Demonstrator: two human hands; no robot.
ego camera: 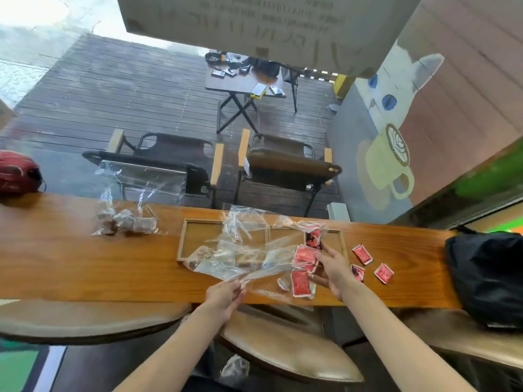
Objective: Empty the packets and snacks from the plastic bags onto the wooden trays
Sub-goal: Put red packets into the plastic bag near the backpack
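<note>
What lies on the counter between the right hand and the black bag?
In the head view, three loose red packets lie on bare wood between the right hand and the black bag.

This looks like a café, seen from a long wooden counter set against a window. At two o'clock a wall mural shows a white cat with blue eyes above a yellow latte cup topped with foam art. At twelve o'clock, beyond the glass, a dark wooden deck holds two folding armchairs and a small folding table, like patio seating for customers.
</note>
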